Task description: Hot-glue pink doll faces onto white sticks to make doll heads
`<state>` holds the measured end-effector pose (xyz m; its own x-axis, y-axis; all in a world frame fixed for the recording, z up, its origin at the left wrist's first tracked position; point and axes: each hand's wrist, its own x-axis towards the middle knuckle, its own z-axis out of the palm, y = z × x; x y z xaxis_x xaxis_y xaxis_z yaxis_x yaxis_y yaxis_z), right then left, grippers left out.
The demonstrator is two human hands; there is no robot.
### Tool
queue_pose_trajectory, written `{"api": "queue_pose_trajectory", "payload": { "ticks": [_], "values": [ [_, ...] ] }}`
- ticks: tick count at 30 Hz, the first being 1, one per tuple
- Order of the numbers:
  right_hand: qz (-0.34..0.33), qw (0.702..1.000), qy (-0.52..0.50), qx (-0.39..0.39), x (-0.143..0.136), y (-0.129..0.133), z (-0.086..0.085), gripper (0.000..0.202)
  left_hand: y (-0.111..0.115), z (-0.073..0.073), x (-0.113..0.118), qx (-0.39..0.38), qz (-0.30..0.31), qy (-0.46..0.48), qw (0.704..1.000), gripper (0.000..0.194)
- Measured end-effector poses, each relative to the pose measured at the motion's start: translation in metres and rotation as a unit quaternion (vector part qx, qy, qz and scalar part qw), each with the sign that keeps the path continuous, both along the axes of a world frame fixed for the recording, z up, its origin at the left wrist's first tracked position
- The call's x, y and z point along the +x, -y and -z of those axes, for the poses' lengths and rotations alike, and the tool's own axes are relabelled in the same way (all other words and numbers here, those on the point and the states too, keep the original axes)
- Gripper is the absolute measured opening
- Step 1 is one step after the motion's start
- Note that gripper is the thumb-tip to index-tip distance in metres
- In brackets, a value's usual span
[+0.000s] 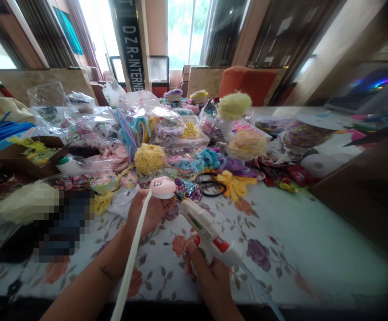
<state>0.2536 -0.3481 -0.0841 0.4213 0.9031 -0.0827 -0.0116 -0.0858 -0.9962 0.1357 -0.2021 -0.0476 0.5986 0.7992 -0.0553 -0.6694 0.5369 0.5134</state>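
Note:
My left hand (147, 211) is closed around a small pink doll head (163, 186) with a painted face, held above the flowered tablecloth. A long white cord (134, 254) runs from beside the head down past my left forearm. In my right hand (212, 276) is a white hot glue gun (202, 220) with red parts, its fingers wrapped round the handle. The gun's dark nozzle points at the head's right edge; whether it touches, I cannot tell. A fluffy yellow yarn ball (149, 158) sits just beyond the head.
Black-handled scissors (211, 186) and yellow fuzzy stems (236, 185) lie beyond the glue gun. More doll faces (103, 182) and bagged craft supplies crowd the table's far side. Pale fluff (28, 200) lies at left, a brown box-like panel (364, 191) at right.

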Motion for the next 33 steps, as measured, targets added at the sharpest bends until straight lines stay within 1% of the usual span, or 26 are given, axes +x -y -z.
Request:
{"api": "queue_pose_trajectory", "payload": {
  "ticks": [8,13,20,26,30,33],
  "values": [
    [-0.008,1.000,0.005,-0.019,-0.001,0.002,-0.003,0.048,-0.001,0.001,0.000,0.000,0.001,0.004,1.000,0.051],
    [-0.016,1.000,0.002,-0.016,0.001,0.002,-0.001,0.048,0.000,0.001,0.000,-0.005,0.000,0.005,1.000,0.055],
    [0.007,1.000,0.004,-0.003,0.000,-0.001,-0.001,0.044,-0.001,0.004,-0.001,0.005,0.006,0.025,1.000,0.049],
    [0.011,1.000,0.008,-0.007,0.000,-0.001,-0.002,0.046,-0.001,0.004,-0.001,0.011,0.002,0.012,1.000,0.049],
    [0.018,1.000,0.013,-0.011,-0.001,0.000,-0.006,0.042,-0.001,0.001,-0.001,0.003,0.002,0.008,1.000,0.052],
    [0.002,1.000,0.018,-0.007,-0.002,0.000,-0.014,0.040,-0.001,0.001,-0.001,-0.005,-0.003,0.007,1.000,0.054]
  ]
}}
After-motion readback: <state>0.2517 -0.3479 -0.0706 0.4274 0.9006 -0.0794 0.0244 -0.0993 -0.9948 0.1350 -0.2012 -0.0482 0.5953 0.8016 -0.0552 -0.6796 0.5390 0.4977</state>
